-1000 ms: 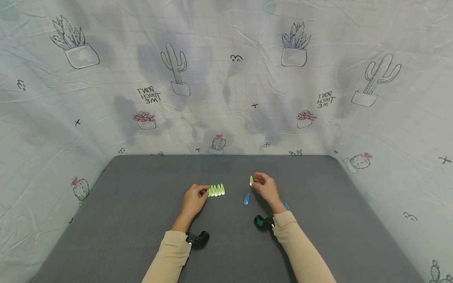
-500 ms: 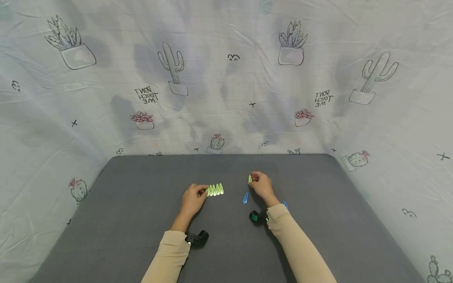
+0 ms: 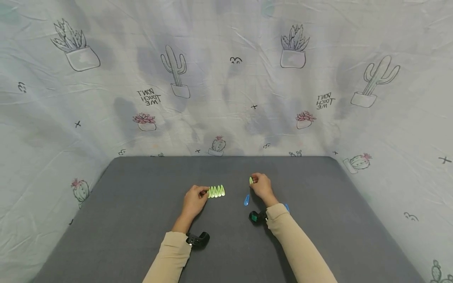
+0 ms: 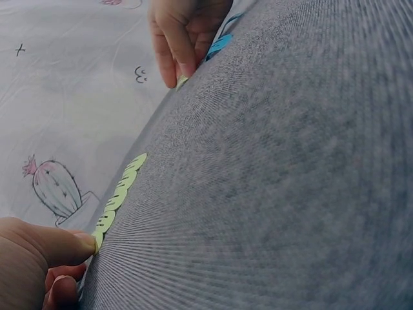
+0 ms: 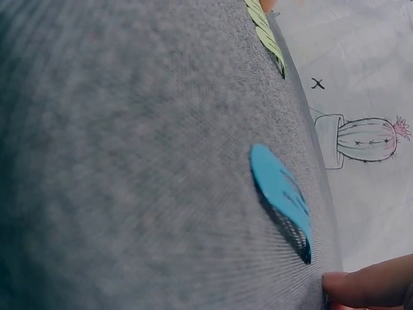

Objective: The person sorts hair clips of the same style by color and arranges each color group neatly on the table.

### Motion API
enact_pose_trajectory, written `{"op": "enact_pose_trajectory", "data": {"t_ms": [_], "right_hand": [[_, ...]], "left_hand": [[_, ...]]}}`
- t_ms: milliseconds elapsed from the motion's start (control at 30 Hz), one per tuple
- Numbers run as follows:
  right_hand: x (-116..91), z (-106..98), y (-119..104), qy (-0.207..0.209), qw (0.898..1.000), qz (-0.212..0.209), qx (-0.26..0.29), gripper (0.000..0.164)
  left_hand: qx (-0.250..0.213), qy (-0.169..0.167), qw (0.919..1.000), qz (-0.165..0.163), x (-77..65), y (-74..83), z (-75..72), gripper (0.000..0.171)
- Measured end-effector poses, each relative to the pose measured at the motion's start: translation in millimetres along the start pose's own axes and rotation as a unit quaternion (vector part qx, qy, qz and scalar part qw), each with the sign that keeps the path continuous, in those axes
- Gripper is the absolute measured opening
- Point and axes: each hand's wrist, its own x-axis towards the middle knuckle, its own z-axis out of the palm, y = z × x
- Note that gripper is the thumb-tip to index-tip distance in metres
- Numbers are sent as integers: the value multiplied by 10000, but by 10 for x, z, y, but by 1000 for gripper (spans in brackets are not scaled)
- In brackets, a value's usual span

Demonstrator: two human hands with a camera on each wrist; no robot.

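Several yellow-green snap hair clips [image 3: 216,191] lie side by side in a row on the grey table. At the row's left end my left hand [image 3: 194,201] pinches the outermost clip, its thumb [image 4: 77,244] on top in the left wrist view. My right hand [image 3: 262,186] pinches a separate green hair clip [image 3: 251,180], partly covered by the fingers. Just in front of that hand lies a blue hair clip [image 3: 246,200], seen larger in the right wrist view. Another blue hair clip [image 3: 287,207] is mostly hidden behind the right forearm.
The grey cloth-covered table [image 3: 141,236] ends at a pale cactus-print curtain [image 3: 226,78], which also hangs at both sides. Each wrist wears a black camera, the left one [image 3: 199,239] close above the table.
My right hand has shifted slightly left and its fingers now cover more of the lone green hair clip. The left hand stays at the row's left end.
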Motion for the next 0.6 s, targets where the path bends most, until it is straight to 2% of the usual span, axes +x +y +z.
{"op": "enact_pose_trajectory", "data": {"t_ms": [167,367,600], "right_hand": [[1,3,10,30,9997,39,250,33],[-26,5,36,7,9962,261,837,31],[-57,-10,10,-27,9879,131,1546,29]], "left_hand": [[-16,-16,10000,-25,-2,1,-2,20],[-23,20,10000,15,-14,0,-3,19],[38,34,10000,-6,7,-7,2,19]]}}
